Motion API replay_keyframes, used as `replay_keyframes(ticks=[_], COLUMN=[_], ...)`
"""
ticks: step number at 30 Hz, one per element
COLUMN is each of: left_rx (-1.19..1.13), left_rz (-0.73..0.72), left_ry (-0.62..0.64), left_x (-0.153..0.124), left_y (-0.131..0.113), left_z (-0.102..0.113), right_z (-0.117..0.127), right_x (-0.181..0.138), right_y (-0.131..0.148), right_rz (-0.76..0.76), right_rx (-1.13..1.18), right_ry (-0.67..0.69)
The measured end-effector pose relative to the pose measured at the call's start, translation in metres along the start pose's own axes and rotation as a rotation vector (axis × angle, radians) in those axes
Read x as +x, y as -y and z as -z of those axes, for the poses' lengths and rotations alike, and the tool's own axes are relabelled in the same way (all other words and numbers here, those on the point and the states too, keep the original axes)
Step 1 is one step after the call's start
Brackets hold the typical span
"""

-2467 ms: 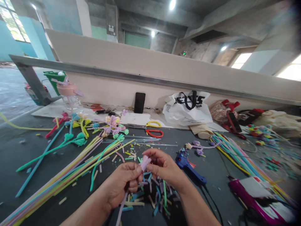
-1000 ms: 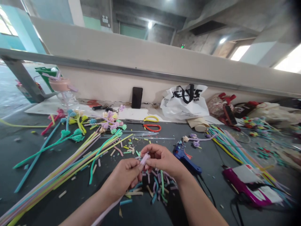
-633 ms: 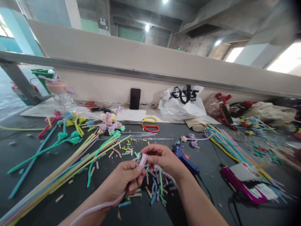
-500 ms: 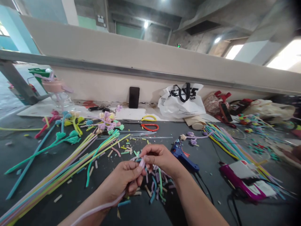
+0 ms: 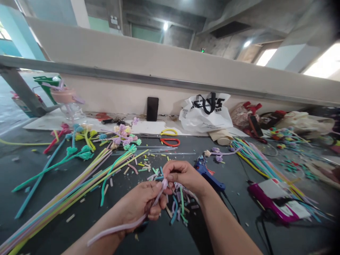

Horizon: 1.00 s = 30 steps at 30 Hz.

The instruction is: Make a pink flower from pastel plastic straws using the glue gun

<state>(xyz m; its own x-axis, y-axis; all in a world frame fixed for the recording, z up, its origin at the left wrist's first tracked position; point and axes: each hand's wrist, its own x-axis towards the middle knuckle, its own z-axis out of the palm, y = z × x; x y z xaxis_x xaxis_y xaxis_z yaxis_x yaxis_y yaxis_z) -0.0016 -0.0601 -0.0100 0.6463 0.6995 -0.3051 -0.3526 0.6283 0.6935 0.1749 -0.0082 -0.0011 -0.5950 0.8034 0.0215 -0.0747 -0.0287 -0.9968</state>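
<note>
A pale lilac pipe cleaner (image 5: 124, 226) runs from between my hands back over my left forearm, its loose end near the wrist. My left hand (image 5: 148, 200) is closed around it, thumb on top. With thumb and fingertips, my right hand (image 5: 180, 177) pinches the bunched front end of the same pipe cleaner. Below and behind the hands lie several short cut pieces (image 5: 176, 209) in green, blue and lilac. To the right of my right hand rests a blue glue gun (image 5: 209, 177).
Long pastel pipe cleaners (image 5: 61, 198) lie on the left, another bundle (image 5: 252, 159) on the right. Behind are pipe-cleaner flowers (image 5: 123, 136), scissors (image 5: 170, 138), a phone (image 5: 152, 109) and a white bag (image 5: 204, 113). A magenta device (image 5: 276, 205) with cords sits at right.
My hands have shifted slightly right in view. The pipe cleaner's bunched tip has turned between my fingers, and its loose end now shows over my left forearm.
</note>
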Motion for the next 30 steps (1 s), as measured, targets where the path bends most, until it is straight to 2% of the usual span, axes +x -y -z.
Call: replay_keyframes(ticks=[6,13,20,25,30], left_rx=[-0.097,-0.172,-0.094,-0.040,-0.028], left_rz=[0.094,0.118,0.027,-0.071,-0.108], left_ry=[0.047,0.080,-0.013,-0.038,-0.032], left_x=[0.001,0.004,0.004,0.005,0.003], left_y=[0.000,0.003,0.006,0.006,0.003], left_z=[0.007,0.013,0.008,0.005,0.006], right_z=[-0.001,0.000,0.000,-0.004,-0.010], right_x=[0.000,0.001,0.000,0.000,0.001], right_y=[-0.001,-0.008,-0.005,-0.002,-0.002], right_rz=[0.057,0.084,0.036,-0.024,-0.070], right_rx=[-0.012,0.003,0.020,0.078,0.074], right_ry=[0.022,0.044,0.052,0.046,0.043])
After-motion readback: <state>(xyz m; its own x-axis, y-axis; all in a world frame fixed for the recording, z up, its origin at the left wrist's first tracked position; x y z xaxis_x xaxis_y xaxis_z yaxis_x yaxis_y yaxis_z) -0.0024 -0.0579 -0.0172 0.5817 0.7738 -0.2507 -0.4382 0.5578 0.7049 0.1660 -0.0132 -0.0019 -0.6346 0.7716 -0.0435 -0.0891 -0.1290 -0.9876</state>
